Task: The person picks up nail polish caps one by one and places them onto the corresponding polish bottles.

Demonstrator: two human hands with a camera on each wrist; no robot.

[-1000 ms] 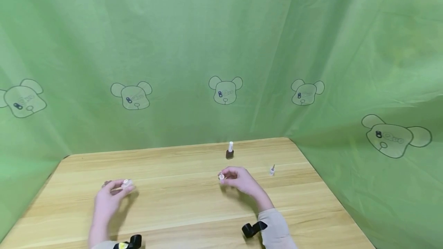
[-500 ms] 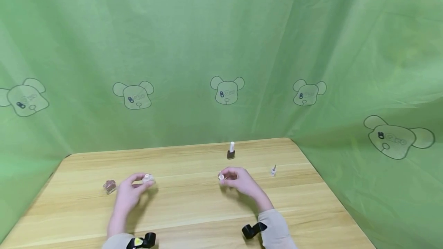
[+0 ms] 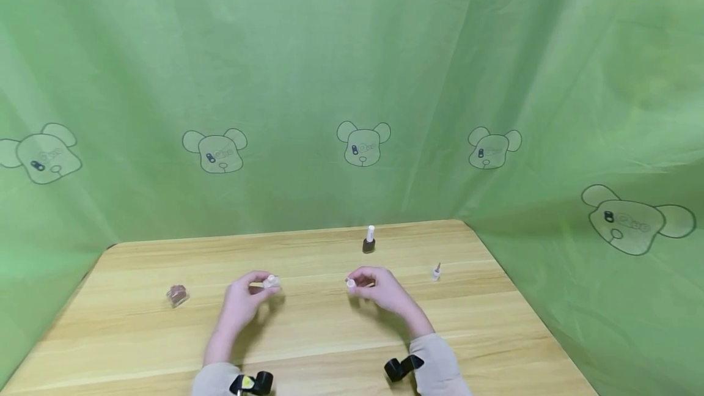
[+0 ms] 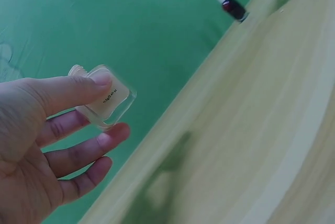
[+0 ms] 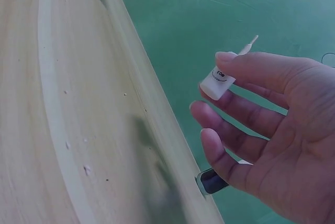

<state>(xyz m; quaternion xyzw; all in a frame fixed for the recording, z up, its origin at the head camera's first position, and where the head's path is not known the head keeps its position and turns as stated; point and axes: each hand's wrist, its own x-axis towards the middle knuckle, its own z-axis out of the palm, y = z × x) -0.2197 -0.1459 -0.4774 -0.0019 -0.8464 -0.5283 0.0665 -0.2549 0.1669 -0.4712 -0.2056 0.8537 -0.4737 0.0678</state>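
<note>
My left hand [image 3: 238, 305] pinches a small clear nail polish bottle [image 4: 114, 102] with pale contents. Its neck is bare of a cap, and thumb and index finger grip its sides above the table. Opposite, my right hand [image 3: 387, 291] holds a white nail polish cap [image 5: 218, 84] between thumb and fingers. The brush [image 5: 249, 45] sticks out past the thumb in the right wrist view. A gap of table separates the two hands in the head view, with bottle and cap facing each other.
A dark nail polish bottle [image 3: 369, 245] with a white cap stands behind my right hand. To the right, another white cap [image 3: 436, 274] stands brush-up. An uncapped brownish-pink bottle [image 3: 177, 296] sits at the left on the wooden table [image 3: 308, 347]. Green curtain [image 3: 286, 188] encloses the table.
My left hand has carried the pale bottle rightward toward my right hand, exposing the brownish-pink bottle at the left. The right hand stays nearly in place with the cap.
</note>
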